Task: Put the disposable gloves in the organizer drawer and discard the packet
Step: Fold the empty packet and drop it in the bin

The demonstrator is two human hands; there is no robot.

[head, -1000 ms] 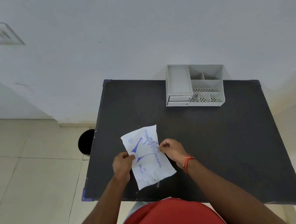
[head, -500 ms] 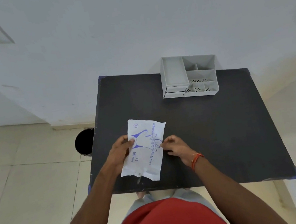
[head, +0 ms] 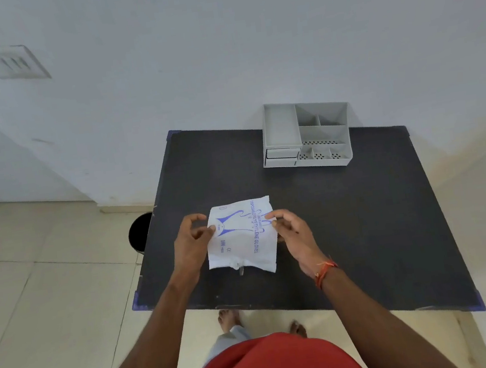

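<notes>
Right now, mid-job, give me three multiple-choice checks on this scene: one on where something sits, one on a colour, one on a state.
1. Where does the grey organizer stand?
A. far edge of the table, by the wall
B. on the floor
C. near edge, beside the person

2. What colour is the print on the glove packet?
A. red
B. blue
C. green

3. How is the packet held?
A. lying untouched
B. left hand only
C. both hands pinch its side edges

Answers: 1 A, it stands at the black table's far edge by the wall. 2 B, the lettering is blue. 3 C, the left hand and right hand each grip one side.
</notes>
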